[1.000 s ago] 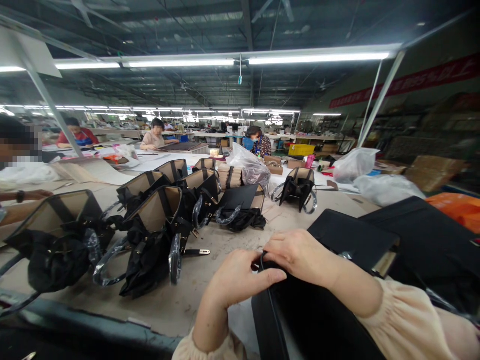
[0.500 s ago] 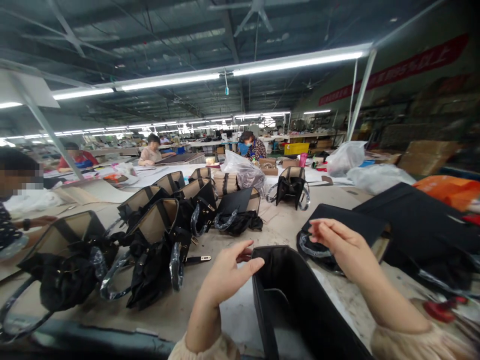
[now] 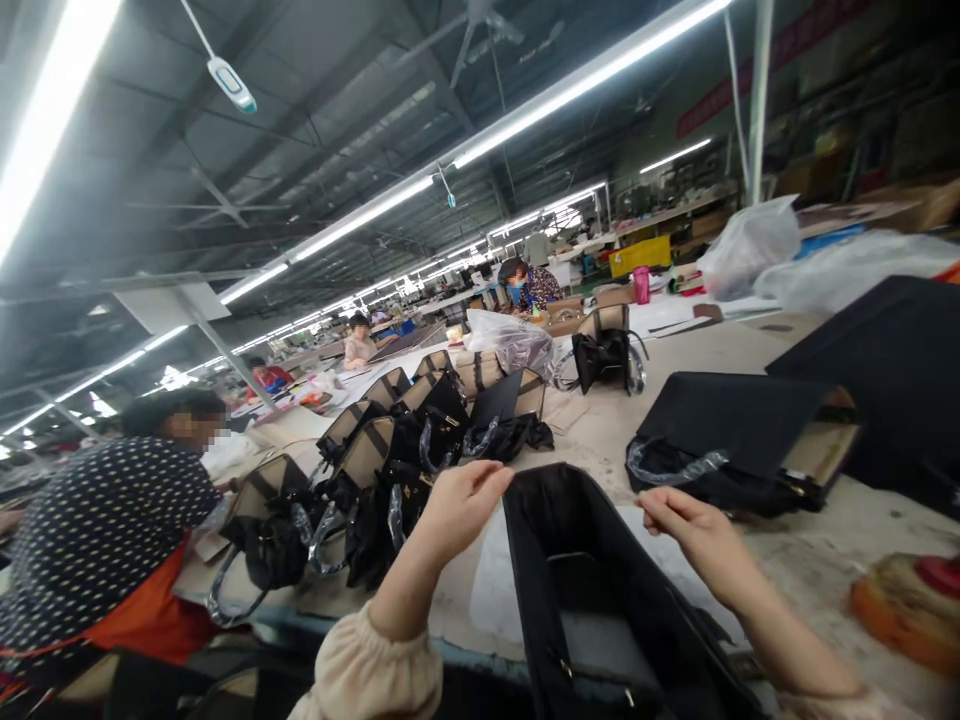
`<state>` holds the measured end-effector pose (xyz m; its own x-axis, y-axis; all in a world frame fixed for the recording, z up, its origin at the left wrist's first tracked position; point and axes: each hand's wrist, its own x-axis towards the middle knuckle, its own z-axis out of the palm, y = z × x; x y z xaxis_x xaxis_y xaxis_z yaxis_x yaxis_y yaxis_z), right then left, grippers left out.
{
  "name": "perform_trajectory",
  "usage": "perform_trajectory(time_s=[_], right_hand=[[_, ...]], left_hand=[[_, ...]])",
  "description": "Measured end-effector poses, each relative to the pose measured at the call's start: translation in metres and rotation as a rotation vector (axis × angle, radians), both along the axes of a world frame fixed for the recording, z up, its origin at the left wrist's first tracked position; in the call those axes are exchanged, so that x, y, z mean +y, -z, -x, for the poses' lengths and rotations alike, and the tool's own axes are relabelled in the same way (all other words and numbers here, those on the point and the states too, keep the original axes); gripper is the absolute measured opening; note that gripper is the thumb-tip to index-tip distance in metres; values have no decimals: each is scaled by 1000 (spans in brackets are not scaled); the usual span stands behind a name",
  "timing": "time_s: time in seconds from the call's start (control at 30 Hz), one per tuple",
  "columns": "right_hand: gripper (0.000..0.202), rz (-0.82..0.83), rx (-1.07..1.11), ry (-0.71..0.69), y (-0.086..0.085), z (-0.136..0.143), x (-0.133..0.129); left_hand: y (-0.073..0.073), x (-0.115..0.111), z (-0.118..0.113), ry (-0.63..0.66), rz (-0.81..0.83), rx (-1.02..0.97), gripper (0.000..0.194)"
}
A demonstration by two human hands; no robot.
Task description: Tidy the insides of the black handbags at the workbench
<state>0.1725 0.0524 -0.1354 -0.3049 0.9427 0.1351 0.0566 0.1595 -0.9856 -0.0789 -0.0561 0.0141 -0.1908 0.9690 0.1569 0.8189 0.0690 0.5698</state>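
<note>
An open black bag (image 3: 600, 560) stands upright at the table's near edge, its dark inside facing up. My left hand (image 3: 465, 500) is at the bag's far left corner, thumb and fingers pinched on the rim. Just right of the bag, my right hand (image 3: 686, 530) is raised with its fingers pressed together; what is between them, if anything, is too small to name. Beyond it lies a black bag (image 3: 742, 430) with a plastic-wrapped handle.
Several black bags (image 3: 367, 470) crowd the table to the left. Beside them a person in a dotted top (image 3: 112, 530) leans in. Plastic bags (image 3: 754, 245) lie at the back right; a red and orange object (image 3: 911, 610) is at the right.
The view has tilted and turned left. My left hand has closed at the bag's rim, and my right hand has come lower and nearer the bag with its fingers together.
</note>
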Motion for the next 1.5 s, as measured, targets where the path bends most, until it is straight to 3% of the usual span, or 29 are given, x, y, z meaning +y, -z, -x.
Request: perform_trajectory(time_s=[0.13, 0.3, 0.47, 0.7, 0.87, 0.97, 1.03, 1.1, 1.2, 1.5], right_hand=[[39, 40, 14, -35, 8, 3, 1], [38, 41, 4, -14, 20, -6, -2], [37, 46, 31, 1, 22, -20, -3], [39, 56, 61, -48, 21, -17, -2], [42, 47, 50, -87, 25, -13, -2], [43, 40, 35, -92, 24, -12, -3], [43, 33, 25, -89, 23, -13, -3], [42, 26, 14, -84, 22, -14, -3], [40, 12, -3, -83, 22, -15, -3], [41, 48, -46, -160, 27, -15, -8]], left_hand=[[-7, 16, -23, 2, 162, 508, 28], [-6, 30, -35, -58, 258, 695, 20], [-10, 36, -33, 10, 283, 600, 23], [-17, 35, -20, 101, 384, 192, 51], [-23, 38, -17, -17, 371, -36, 87], [-27, 40, -18, -95, 338, -75, 90], [-28, 39, -22, -13, 333, 127, 78], [-27, 36, -28, 97, 335, 483, 58], [-25, 33, -36, 124, 335, 852, 36], [-12, 37, -44, 14, 320, 940, 36]])
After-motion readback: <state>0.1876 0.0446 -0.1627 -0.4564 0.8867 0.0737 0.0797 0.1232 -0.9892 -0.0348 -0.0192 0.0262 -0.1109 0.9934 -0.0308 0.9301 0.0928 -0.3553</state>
